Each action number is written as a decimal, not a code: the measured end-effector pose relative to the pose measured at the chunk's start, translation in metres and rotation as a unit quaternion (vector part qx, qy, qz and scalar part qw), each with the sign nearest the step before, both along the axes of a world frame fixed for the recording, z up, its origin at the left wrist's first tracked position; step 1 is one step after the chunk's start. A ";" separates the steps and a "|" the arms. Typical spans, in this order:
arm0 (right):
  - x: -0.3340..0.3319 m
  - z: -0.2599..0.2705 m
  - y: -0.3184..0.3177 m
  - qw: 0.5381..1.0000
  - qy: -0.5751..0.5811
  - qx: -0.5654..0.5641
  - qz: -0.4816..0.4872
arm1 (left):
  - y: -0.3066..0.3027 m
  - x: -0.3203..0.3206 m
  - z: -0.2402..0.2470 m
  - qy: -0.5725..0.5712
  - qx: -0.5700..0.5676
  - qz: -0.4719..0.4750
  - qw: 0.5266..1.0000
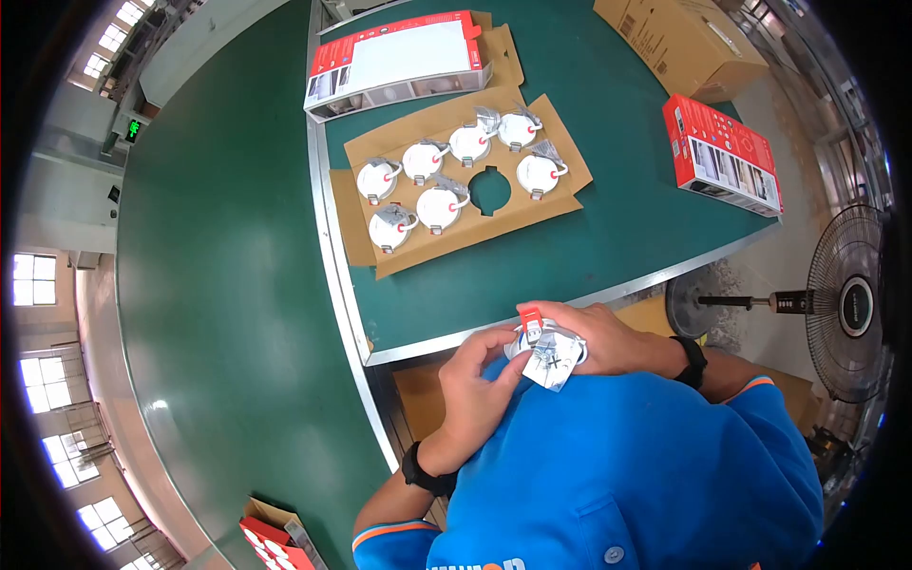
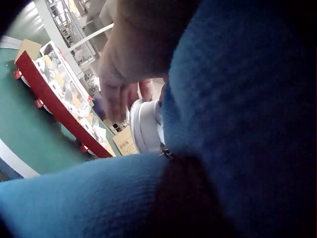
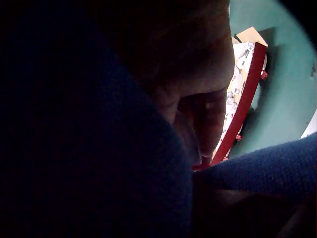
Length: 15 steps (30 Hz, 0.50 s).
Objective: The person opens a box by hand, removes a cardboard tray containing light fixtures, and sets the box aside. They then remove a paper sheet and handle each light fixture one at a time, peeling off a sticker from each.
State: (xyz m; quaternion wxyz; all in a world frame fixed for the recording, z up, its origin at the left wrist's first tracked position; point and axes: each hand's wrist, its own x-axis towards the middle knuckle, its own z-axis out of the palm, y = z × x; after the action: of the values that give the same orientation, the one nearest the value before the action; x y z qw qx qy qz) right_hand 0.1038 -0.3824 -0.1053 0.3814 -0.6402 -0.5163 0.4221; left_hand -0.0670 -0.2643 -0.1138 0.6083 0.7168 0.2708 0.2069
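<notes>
Close to the blue shirt, both hands hold one white round downlight point(image 1: 514, 350). My left hand point(image 1: 475, 385) grips its left side, with the thumb by a small clear packet point(image 1: 553, 361) lying over the light. My right hand point(image 1: 608, 337) holds the far and right side, its fingers near a red tag point(image 1: 531, 321). In the left wrist view the white rim of the downlight point(image 2: 144, 126) shows below fingers. The right wrist view is mostly dark, with the shirt hiding much of the hand. Beyond the hands, a cardboard insert point(image 1: 484, 245) carries several similar downlights.
One round cutout in the insert shows green table point(image 1: 427, 318). Behind it lies a red and white box point(image 1: 399, 62). At the right stand another red box point(image 1: 727, 157) and a brown carton point(image 1: 679, 43). A fan point(image 1: 845, 304) stands beyond the table's metal edge.
</notes>
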 end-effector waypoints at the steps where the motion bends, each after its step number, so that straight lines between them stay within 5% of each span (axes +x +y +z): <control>1: 0.000 0.001 0.000 1.000 0.007 -0.005 0.005 | -0.002 -0.004 0.000 0.015 -0.048 -0.007 0.999; 11: 0.003 -0.013 -0.005 0.996 0.041 0.076 0.001 | -0.009 -0.010 -0.008 0.006 -0.103 0.018 0.994; 15: 0.007 -0.009 -0.007 0.996 0.090 0.001 -0.005 | -0.008 -0.007 -0.007 -0.002 -0.150 0.015 0.989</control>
State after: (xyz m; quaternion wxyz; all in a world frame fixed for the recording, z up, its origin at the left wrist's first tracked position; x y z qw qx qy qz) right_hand 0.1113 -0.3897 -0.1142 0.4290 -0.6020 -0.4772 0.4753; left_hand -0.0739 -0.2724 -0.1210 0.7063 0.6130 0.3081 0.1748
